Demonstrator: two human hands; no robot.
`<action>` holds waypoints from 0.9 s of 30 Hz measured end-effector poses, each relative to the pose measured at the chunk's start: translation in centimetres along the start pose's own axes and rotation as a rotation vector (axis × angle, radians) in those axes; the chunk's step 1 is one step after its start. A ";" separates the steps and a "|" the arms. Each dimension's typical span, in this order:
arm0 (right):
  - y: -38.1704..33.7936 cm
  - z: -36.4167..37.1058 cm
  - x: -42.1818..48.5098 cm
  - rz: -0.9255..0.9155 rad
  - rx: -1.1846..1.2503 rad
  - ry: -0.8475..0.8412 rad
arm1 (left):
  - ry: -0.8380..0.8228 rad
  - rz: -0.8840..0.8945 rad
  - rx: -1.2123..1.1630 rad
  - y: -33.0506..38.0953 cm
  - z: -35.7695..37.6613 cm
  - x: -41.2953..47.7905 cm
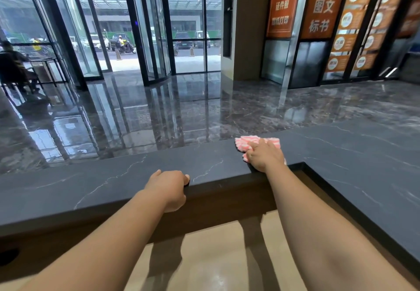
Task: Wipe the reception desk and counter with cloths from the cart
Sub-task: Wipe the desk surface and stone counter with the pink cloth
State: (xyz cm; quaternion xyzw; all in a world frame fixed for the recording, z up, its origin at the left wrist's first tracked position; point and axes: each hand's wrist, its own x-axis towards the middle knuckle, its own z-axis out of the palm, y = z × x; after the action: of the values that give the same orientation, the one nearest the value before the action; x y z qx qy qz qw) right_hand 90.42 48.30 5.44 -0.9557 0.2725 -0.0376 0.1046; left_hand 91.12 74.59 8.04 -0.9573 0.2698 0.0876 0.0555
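My right hand (264, 154) presses the pink-and-white striped fluffy cloth (247, 141) onto the dark grey white-veined stone counter top (113, 184), fingers curled into the bunched fabric, beside the counter's inner corner. My left hand (169, 188) hooks its fingers over the counter's near edge and holds only that. I judge the wiping underway, not finished: long runs either side of the cloth and the pale beige lower desk (216, 256) beneath the counter look left to do. Wide stone to sweep along, but the counter's far edge drops to the floor.
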 end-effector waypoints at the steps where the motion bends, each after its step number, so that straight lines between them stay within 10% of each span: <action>1: -0.7 0.0 -0.8 -0.020 0.011 0.018 | 0.003 0.011 0.002 0.0 0.0 -0.1; 14: -6.9 -4.1 -11.5 -0.173 -0.116 -0.091 | 0.119 0.123 -0.106 2.2 -2.1 -4.2; 27: 9.5 -10.0 -20.0 0.025 -0.211 0.030 | 0.135 0.289 -0.138 10.9 -2.0 -9.9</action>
State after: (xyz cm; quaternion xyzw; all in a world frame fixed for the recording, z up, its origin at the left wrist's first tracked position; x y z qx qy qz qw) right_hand 67.23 49.20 12.79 -0.9573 0.2884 -0.0215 -0.0004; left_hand 77.34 70.03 11.25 -0.9138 0.4010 0.0486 -0.0418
